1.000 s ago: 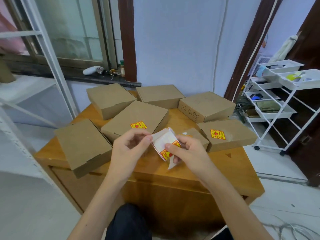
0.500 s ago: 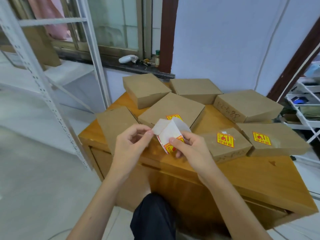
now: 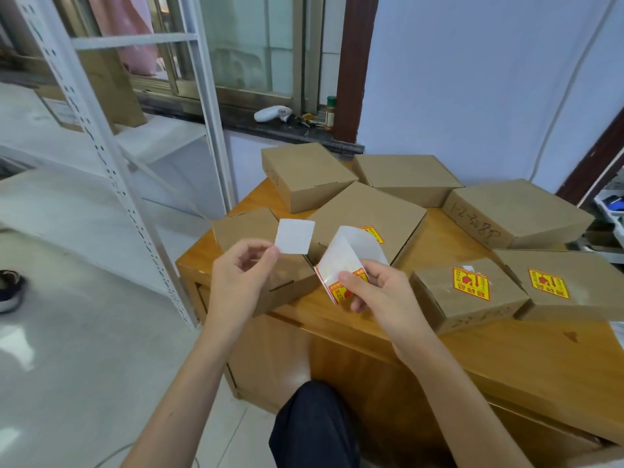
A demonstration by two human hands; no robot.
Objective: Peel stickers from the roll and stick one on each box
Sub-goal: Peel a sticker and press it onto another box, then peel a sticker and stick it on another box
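Head view, left to right. My left hand (image 3: 241, 276) pinches a peeled sticker (image 3: 294, 236) by its lower-left corner between thumb and forefinger; its white back faces me, and it is held up over the near-left box (image 3: 256, 258), which shows no label. Just right of it, my right hand (image 3: 381, 295) grips the sticker roll (image 3: 344, 261), thumb on the front over a yellow-and-red label, white backing paper curling upward. The two hands are near but apart. Behind the roll, the centre box (image 3: 368, 214) carries a label, partly hidden. Two plain boxes sit at the back of the bench (image 3: 472, 352). Further right, the handwritten box (image 3: 516, 211) shows no label; the two near-right boxes (image 3: 469, 292) each carry one.
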